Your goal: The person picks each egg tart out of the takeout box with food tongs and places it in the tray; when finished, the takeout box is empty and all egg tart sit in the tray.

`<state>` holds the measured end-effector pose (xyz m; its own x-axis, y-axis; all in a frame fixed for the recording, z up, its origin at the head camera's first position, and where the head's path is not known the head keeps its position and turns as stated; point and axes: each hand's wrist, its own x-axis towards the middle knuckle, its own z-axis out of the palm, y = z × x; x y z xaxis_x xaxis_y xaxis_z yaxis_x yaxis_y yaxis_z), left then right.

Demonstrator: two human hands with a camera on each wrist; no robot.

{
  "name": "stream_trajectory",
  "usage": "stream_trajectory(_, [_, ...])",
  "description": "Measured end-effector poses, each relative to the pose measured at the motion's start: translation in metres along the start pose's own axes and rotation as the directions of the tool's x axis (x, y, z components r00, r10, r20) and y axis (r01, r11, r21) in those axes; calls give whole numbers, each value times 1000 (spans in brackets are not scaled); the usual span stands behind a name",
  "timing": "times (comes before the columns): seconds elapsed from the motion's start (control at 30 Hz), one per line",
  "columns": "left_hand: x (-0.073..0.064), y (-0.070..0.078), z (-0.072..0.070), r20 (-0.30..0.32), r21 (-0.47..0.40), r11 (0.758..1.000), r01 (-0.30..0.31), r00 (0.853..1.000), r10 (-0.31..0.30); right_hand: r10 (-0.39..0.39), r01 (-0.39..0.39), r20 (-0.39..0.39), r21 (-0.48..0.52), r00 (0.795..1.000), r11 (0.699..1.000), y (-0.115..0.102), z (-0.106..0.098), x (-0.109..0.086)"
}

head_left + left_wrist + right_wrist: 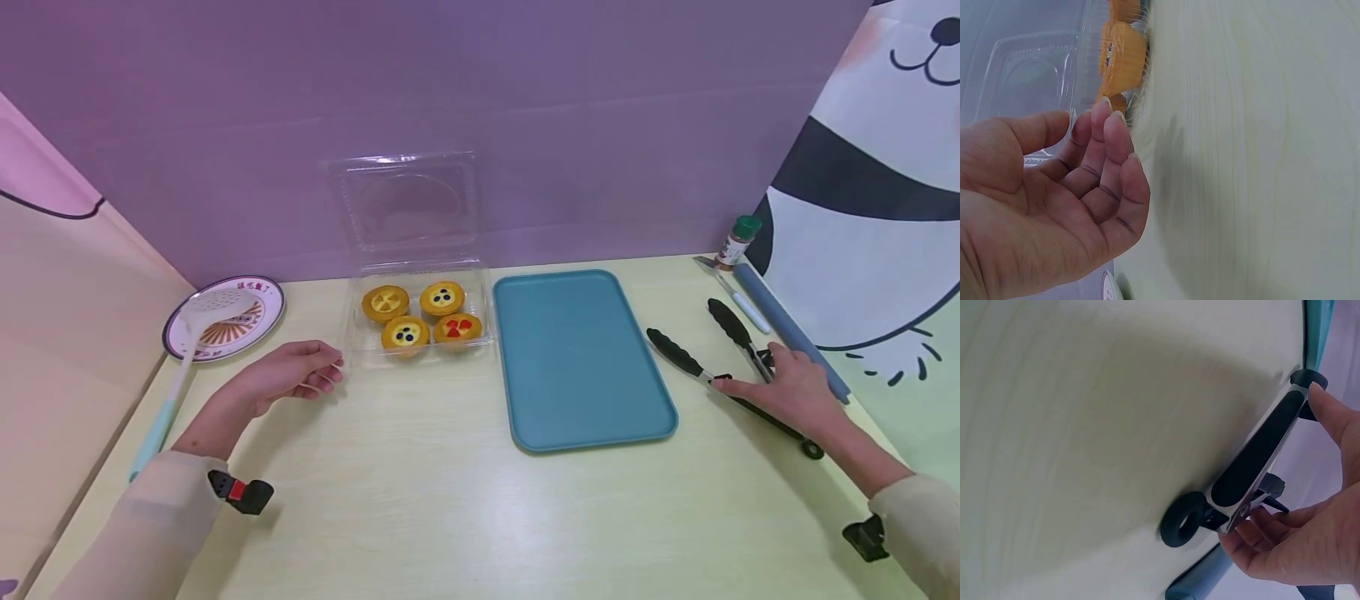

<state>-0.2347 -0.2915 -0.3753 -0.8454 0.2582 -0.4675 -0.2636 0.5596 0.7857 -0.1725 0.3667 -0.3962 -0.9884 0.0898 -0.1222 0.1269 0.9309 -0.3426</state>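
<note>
My left hand (296, 371) hovers left of a clear plastic clamshell box (356, 333), fingers loosely curled around nothing. Several egg tarts (386, 304) with fruit-like toppings sit in the box, whose lid (408, 208) stands raised behind. In the left wrist view the fingertips of that hand (1066, 181) overlap the box's near side. Over at the right, my right hand (798, 392) grips black-handled tongs (675, 352) that lie with their arms spread. The right wrist view has the thumb of this hand (1297, 540) at one arm's black collar and the fingers curled by the other arm.
A blue tray (585, 358) lies between the box and the tongs. Beyond the tongs are a knife (750, 310), a blue roll (795, 333) and a green-capped jar (735, 242). A slotted turner (180, 379) leans on a patterned plate (262, 321) at left.
</note>
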Motion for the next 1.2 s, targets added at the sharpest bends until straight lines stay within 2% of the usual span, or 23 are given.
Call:
stream_trajectory(0.37, [0,2,1,8,-4,1000,-9,1000,9,29,-30,-83,-8,996,1000,0,7,0])
stream_trajectory(0.63, [1,0,1,11,-24,1000,-1,1000,2,15,-16,-80,-11,997,1000,2,9,-2])
stream_trajectory(1.03, [3,-3,0,17,-41,999,-11,1000,11,31,-28,-73,50,997,998,7,13,-2])
stream_trajectory(1.2, [3,-3,0,18,-36,999,-8,1000,9,13,-9,-96,36,995,999,8,14,1])
